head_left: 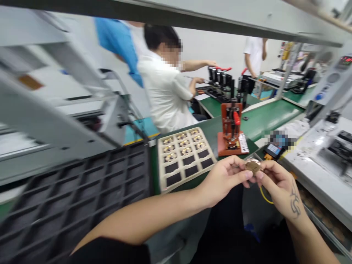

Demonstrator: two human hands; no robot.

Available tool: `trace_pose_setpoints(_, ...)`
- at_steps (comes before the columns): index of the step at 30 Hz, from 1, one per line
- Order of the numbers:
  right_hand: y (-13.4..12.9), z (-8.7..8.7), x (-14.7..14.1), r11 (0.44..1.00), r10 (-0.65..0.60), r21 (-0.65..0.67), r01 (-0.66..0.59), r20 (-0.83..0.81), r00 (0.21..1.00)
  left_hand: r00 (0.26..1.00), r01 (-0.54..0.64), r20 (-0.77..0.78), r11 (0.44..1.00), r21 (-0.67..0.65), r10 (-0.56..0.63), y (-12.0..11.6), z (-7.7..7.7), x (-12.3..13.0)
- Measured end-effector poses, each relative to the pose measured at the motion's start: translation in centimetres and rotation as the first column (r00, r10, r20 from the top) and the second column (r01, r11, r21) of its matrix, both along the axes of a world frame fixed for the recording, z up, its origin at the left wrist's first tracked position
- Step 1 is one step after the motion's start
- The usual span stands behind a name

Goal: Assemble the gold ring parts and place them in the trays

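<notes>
Nearest: left hand [224,176] and right hand [279,179] meet over the lap, both closed on one gold disc [253,167]. Left thumb and fingers pinch its left side; right fingertips bear on its right side. Disc tilted, flat face visible, positioned on the near side of the press [228,145], which is red-brown with a red handle. Far left, along the forearm: black tray [82,198], gridded. Between it and the press: beige tray [162,181], nine gold pieces [184,143] in the far rows, dark pads in the near slots. Beyond the green bench [264,123], a white-shirted co-worker [167,95] reaches to black clamps [220,80]. Farther: another person [253,55], standing.
</notes>
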State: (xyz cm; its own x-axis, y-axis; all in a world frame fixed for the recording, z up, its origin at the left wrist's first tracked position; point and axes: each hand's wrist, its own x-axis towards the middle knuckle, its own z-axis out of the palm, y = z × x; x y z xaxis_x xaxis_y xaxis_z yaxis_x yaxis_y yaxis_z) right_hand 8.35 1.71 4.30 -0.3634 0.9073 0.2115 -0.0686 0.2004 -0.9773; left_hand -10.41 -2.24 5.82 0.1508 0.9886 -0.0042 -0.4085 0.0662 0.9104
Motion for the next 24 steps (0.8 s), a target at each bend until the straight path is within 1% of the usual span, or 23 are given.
trace_pose_setpoints(2, 0.1, -1.6, 0.3, 1.000, 0.007, -0.028, -0.004, 0.102, 0.995, 0.997, -0.040, -0.060, 0.999, 0.022, 0.041, -0.2, -0.8, -1.3)
trace_pose_setpoints(4, 0.5, -3.4, 0.9, 0.998, 0.003, -0.057, 0.008, 0.201, 0.980, 0.973, -0.131, -0.183, 0.989, 0.064, 0.140, -0.2, -1.7, -4.3)
trace_pose_setpoints(5, 0.9, -4.4, 1.3, 0.997, 0.000, -0.071, 0.017, 0.236, 0.972, 0.935, -0.198, -0.279, 0.975, 0.096, 0.217, -0.3, -2.1, -6.6)
trace_pose_setpoints(6, 1.2, -5.3, 1.8, 0.996, -0.007, -0.080, 0.029, 0.261, 0.965, 0.867, -0.270, -0.397, 0.953, 0.136, 0.302, -0.5, -2.4, -9.3)
trace_pose_setpoints(7, 1.5, -6.0, 2.2, 0.996, -0.014, -0.085, 0.039, 0.285, 0.959, 0.749, -0.341, -0.537, 0.921, 0.190, 0.389, -0.8, -2.5, -12.4)
trace_pose_setpoints(8, 1.8, -6.7, 2.7, 0.995, -0.020, -0.085, 0.049, 0.310, 0.950, 0.568, -0.398, -0.688, 0.882, 0.250, 0.452, -1.2, -2.5, -15.7)
trace_pose_setpoints(9, 2.0, -7.3, 3.1, 0.995, -0.026, -0.079, 0.056, 0.338, 0.941, 0.326, -0.445, -0.820, 0.841, 0.307, 0.471, -1.6, -2.4, -19.2)
trace_pose_setpoints(10, 2.1, -7.8, 3.4, 0.996, -0.027, -0.073, 0.058, 0.364, 0.931, 0.087, -0.483, -0.899, 0.807, 0.340, 0.430, -1.9, -2.3, -22.7)
trace_pose_setpoints(11, 2.2, -8.2, 3.7, 0.996, -0.027, -0.067, 0.057, 0.386, 0.922, -0.014, -0.524, -0.916, 0.777, 0.349, 0.402, -2.3, -2.2, -25.9)
trace_pose_setpoints(13, 2.4, -8.8, 3.6, 0.997, -0.020, -0.065, 0.051, 0.408, 0.913, -0.134, -0.585, -0.927, 0.727, 0.360, 0.351, -2.7, -2.4, -31.4)
trace_pose_setpoints(14, 2.4, -9.0, 3.4, 0.997, -0.015, -0.068, 0.047, 0.408, 0.913, -0.178, -0.610, -0.932, 0.708, 0.356, 0.316, -2.8, -2.8, -33.5)
trace_pose_setpoints(15, 2.4, -9.1, 3.1, 0.997, -0.009, -0.072, 0.042, 0.403, 0.915, -0.204, -0.627, -0.939, 0.699, 0.344, 0.278, -2.8, -3.4, -35.0)
trace_pose_setpoints(17, 2.4, -9.2, 2.4, 0.997, 0.000, -0.073, 0.031, 0.391, 0.921, -0.230, -0.649, -0.952, 0.697, 0.305, 0.202, -2.6, -4.9, -36.9)
trace_pose_setpoints(19, 2.2, -9.2, 2.1, 0.998, 0.009, -0.065, 0.017, 0.387, 0.922, -0.236, -0.654, -0.961, 0.709, 0.265, 0.141, -2.3, -6.5, -37.7)
trace_pose_setpoints(21, 2.0, -9.3, 2.2, 0.998, 0.004, -0.057, 0.020, 0.393, 0.920, -0.241, -0.643, -0.965, 0.727, 0.241, 0.106, -2.1, -7.6, -37.9)
trace_pose_setpoints(22, 1.9, -9.3, 2.5, 0.998, -0.003, -0.058, 0.029, 0.398, 0.918, -0.245, -0.633, -0.965, 0.738, 0.234, 0.097, -2.0, -7.9, -37.9)
trace_pose_setpoints(24, 1.7, -9.7, 3.4, 0.996, -0.011, -0.080, 0.048, 0.413, 0.911, -0.255, -0.605, -0.963, 0.761, 0.233, 0.093, -1.8, -8.0, -37.5)
